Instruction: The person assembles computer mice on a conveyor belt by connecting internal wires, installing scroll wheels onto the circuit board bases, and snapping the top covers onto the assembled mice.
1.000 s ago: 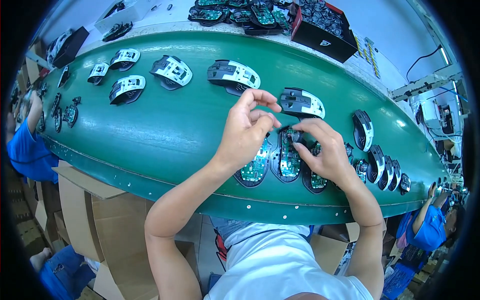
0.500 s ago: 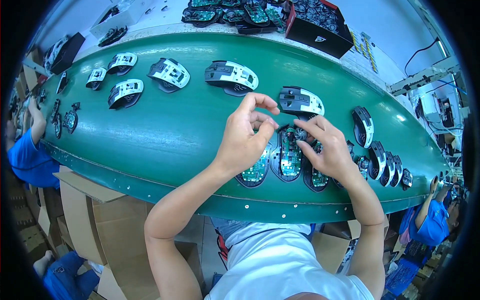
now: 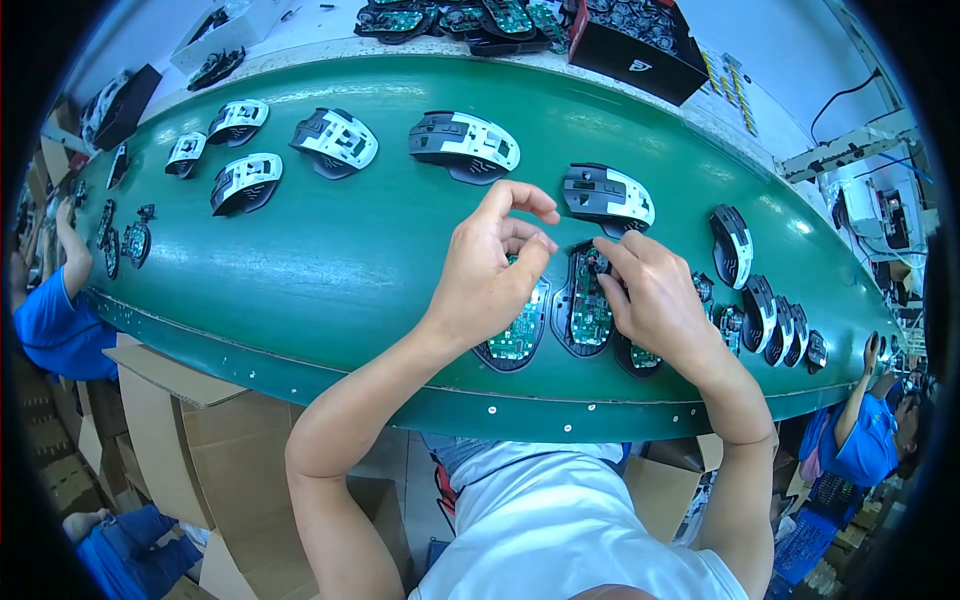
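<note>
An opened mouse base (image 3: 588, 315) with a green circuit board lies below my hands. Over its far end, my right hand (image 3: 655, 290) pinches a small dark wheel-like part (image 3: 600, 262), mostly hidden by the fingers. To the left, my left hand (image 3: 490, 260) hovers with curled fingers, the thumb tip against a fingertip; whatever might be between them is not visible. A second mouse base (image 3: 518, 335) sits under my left wrist. Another mouse base (image 3: 638, 355) is partly covered by my right hand. Just beyond my hands is a black-and-white mouse shell (image 3: 608, 195).
Several mouse shells (image 3: 465, 147) are spread over the green work surface (image 3: 340, 250). A black box (image 3: 640, 45) of small dark parts and a pile of circuit boards (image 3: 455, 20) stand along the back. Cardboard boxes (image 3: 235, 460) are below the front edge. Co-workers in blue (image 3: 65, 320) sit at both ends.
My right hand has brought the dark wheel-like part onto the far end of the middle mouse base. My left hand has barely moved. The view has shifted slightly.
</note>
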A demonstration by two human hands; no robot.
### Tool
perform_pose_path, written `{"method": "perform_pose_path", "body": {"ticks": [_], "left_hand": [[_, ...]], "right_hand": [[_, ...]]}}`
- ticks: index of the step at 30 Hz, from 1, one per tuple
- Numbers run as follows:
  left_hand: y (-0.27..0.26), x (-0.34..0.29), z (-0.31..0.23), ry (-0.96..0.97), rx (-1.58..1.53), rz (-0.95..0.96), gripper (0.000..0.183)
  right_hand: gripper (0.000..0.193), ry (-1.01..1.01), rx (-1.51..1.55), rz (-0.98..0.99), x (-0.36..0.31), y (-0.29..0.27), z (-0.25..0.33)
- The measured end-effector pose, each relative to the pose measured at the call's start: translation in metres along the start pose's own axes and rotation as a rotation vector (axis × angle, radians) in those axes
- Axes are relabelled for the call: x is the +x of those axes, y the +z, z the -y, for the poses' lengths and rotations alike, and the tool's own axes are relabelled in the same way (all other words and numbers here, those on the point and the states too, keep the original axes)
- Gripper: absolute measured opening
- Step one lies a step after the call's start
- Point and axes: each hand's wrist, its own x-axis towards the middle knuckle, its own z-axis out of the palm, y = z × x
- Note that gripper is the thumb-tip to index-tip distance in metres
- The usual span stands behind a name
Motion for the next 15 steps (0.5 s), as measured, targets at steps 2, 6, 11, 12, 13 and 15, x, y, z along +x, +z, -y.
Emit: {"method": "perform_pose_path", "body": {"ticks": [2,6,11,12,13,15], "left_hand": [[0.0,0.001,-0.002,0.001,-0.007,0.008,0.028],[0.001,-0.002,0.0,-0.019,0.013,0.024,0.028],[0.001,-0.004,0.008,0.037,0.059,0.01,0.027],[0.001,-0.002,0.01,0.067,0.06,-0.027,0.026],[0.0,-0.001,0.009,0.052,0.095,-0.038,0.026],[-0.002,0.001,0.01,0.12,0.17,-0.06,0.027]], "right_hand": [[0.042,-0.003,-0.089,-0.03,-0.004,0.008,0.006],[0.054,-0.063,-0.248,-0.041,-0.014,0.012,-0.001],[0.057,-0.009,-0.191,0.151,-0.001,0.0,0.005],[0.058,-0.009,-0.103,0.107,-0.001,0.001,0.002],[0.059,-0.013,-0.015,0.063,-0.002,0.005,-0.003],[0.06,0.0,0.16,-0.12,-0.004,0.0,-0.008]]}}
